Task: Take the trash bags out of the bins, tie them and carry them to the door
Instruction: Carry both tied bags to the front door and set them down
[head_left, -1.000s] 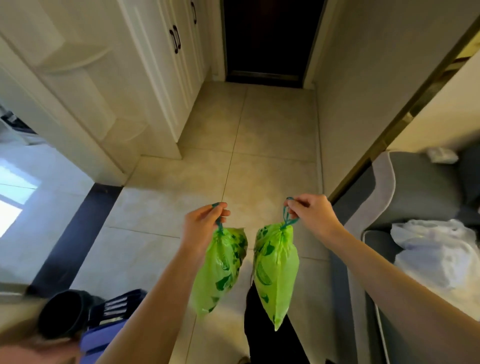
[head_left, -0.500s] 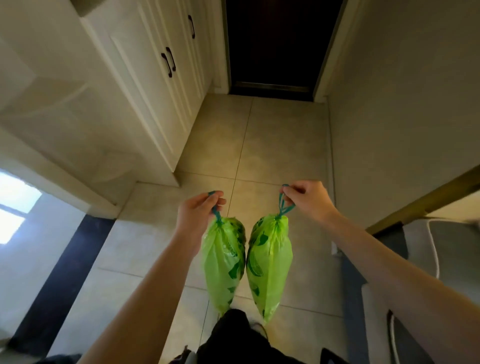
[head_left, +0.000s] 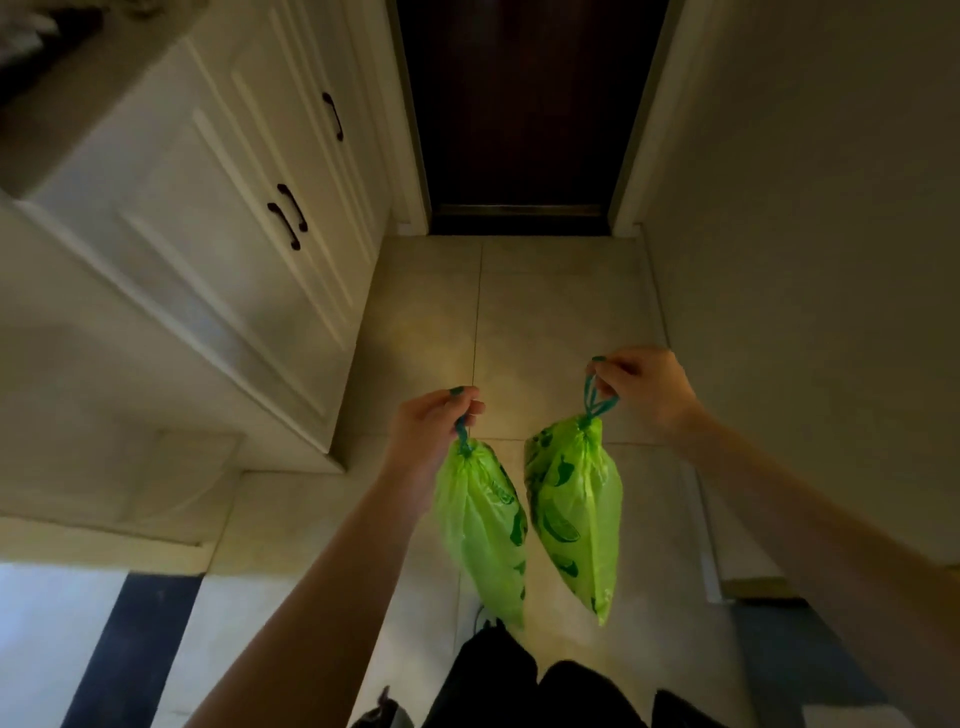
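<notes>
Plainly, each hand pinches a drawstring: the left hand holds the left bag hanging just below it, and the right hand holds the right bag likewise. The door stands ahead. Both bags look light, thin and soft; the cinched strings seem the surest hold.
</notes>
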